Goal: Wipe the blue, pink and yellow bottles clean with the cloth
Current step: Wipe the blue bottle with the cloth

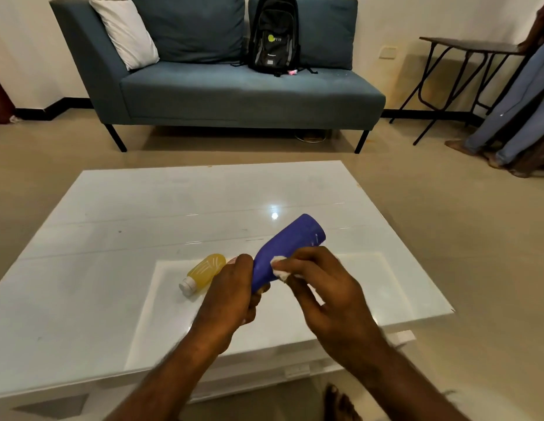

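Two hands are engaged at lower centre: the blue bottle [287, 249] is gripped low by the left hand [231, 294] and tilted clear of the table [137, 214], apparently to expose its side, where the cloth [280, 268] is pinched by the right hand [321, 288]. The yellow bottle [204, 275] is laid flat just left.

The left hand [231, 294] grips the lower end of a blue plastic bottle [290, 241], tilted toward 1 o'clock above a glossy white table [128, 238]. The right hand [322, 287] pinches a small white cloth [279, 266] against its side. At the left hand's 10 o'clock a translucent yellow bottle [205, 271], white-capped, lies on its side. At 12 o'clock stands a blue-grey fabric sofa [234, 92].
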